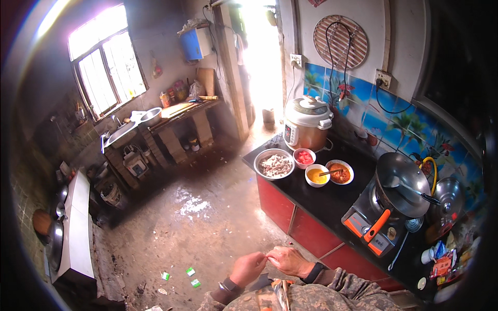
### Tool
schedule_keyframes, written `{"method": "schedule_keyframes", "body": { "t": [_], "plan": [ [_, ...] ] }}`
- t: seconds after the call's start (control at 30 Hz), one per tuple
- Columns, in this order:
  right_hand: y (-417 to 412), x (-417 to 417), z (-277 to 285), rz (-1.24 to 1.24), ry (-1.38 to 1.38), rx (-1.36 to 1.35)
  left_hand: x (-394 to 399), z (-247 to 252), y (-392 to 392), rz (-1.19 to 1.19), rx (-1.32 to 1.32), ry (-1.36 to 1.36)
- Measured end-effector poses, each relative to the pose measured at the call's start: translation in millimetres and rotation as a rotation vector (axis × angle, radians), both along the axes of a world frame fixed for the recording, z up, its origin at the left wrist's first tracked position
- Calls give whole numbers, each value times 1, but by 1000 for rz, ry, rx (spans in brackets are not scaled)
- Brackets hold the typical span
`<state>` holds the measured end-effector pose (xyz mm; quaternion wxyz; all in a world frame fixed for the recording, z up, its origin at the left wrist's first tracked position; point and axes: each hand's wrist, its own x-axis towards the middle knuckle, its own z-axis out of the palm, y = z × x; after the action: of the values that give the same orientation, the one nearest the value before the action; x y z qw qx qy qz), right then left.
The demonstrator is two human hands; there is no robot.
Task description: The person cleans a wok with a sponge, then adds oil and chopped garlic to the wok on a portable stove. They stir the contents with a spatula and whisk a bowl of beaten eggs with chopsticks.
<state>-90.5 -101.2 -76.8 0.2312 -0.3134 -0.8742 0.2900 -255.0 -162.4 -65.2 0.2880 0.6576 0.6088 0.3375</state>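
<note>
My left hand (pixel 249 268) and my right hand (pixel 290 261) meet in front of my body, fingertips pinched together. Whether something small sits between them is too fine to see. Beside them runs the black countertop (pixel 311 202) over red cabinet doors (pixel 313 229). On it stand a metal bowl of pale chopped pieces (pixel 275 164), a small bowl of red chunks (pixel 304 158), a bowl of yellow liquid (pixel 316 177) with chopsticks (pixel 330 172) across its rim, and a bowl of red sauce (pixel 340 173). A wok (pixel 404 194) holding a spatula (pixel 408 188) rests on a portable gas stove (pixel 365 225).
An electric pressure cooker (pixel 307 124) stands at the counter's far end. A wok lid (pixel 447 202), a skimmer (pixel 400 248) and seasoning packets (pixel 443 264) lie right. Small green-and-white packets (pixel 190 271) litter the concrete floor (pixel 202 233). A sink (pixel 120 132) is below the window; a doorway (pixel 264 58) opens ahead.
</note>
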Motion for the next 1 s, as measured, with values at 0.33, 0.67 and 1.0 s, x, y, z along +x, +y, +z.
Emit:
{"method": "schedule_keyframes", "body": {
  "t": [0.33,0.67,1.0],
  "plan": [
    [2,-6,0,23,276,-618,-4,10,3,-197,520,332],
    [-12,6,-10,-32,734,-1449,0,23,14,-320,443,137],
    [-7,0,26,-105,14,408,-10,1,14,-44,-475,-954]
  ]
}}
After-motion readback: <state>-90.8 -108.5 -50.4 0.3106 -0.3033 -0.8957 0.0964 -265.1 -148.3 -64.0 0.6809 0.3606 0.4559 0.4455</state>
